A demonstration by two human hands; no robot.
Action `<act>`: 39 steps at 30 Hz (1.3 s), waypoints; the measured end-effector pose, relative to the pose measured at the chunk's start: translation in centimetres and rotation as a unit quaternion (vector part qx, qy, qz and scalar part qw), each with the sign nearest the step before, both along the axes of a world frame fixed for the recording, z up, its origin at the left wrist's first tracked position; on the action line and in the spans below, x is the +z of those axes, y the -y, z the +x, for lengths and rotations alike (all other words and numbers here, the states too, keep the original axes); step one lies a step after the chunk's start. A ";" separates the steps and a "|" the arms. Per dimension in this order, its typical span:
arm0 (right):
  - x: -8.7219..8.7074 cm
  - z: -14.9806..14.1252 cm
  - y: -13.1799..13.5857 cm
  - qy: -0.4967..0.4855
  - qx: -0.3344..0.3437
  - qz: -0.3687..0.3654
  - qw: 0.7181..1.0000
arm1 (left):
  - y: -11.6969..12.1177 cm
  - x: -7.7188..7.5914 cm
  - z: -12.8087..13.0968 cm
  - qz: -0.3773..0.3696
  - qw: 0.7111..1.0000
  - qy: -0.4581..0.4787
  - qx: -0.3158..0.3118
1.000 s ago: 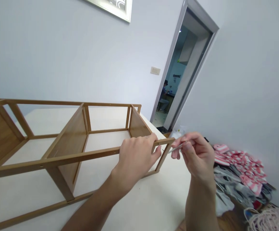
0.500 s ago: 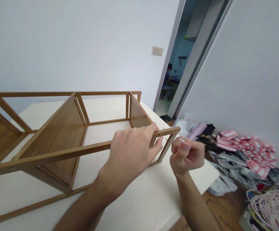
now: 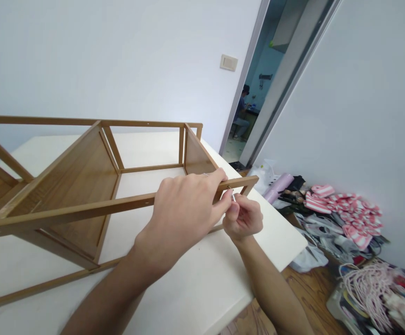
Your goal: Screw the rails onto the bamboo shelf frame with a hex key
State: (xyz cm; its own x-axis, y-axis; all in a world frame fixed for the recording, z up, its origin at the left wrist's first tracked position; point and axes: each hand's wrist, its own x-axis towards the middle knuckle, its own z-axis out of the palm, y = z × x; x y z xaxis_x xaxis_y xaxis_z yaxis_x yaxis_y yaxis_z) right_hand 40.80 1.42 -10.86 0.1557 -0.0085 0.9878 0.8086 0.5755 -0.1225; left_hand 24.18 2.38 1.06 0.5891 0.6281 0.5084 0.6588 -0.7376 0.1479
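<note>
A wooden shelf frame [image 3: 83, 186] lies on its side on a white table [image 3: 202, 288]. My left hand [image 3: 184, 209] is closed over the near top rail, close to the frame's right end. My right hand [image 3: 243, 217] is curled just under that rail end, pinching a thin metal tool [image 3: 231, 194] whose tip sits against the rail by my left thumb. The tool's lower part is hidden in my fingers.
The table's corner ends at the right, above a wooden floor. A pile of pink-striped cloth and bags [image 3: 335, 218] lies along the right wall, with a bundle of pink cord [image 3: 366, 288] nearer. An open doorway [image 3: 258, 93] shows a seated person in the far room.
My right hand has moved left and down, from beside the rail end to under it, bringing the metal tool against the rail. My left hand has kept its grip. The camera tilted down.
</note>
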 end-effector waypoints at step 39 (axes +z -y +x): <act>0.1 -0.8 0.1 -0.072 0.067 -0.069 0.993 | -0.1 0.7 -0.3 -0.014 0.999 -0.034 -0.029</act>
State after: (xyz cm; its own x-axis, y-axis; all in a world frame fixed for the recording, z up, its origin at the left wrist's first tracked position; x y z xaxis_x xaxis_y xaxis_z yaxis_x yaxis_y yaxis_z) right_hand 39.97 1.29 -10.81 0.2854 0.1552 0.9458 0.6943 0.6468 -0.3156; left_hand 23.84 2.51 1.75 0.6569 0.6058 0.4488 0.6247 -0.7706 0.1258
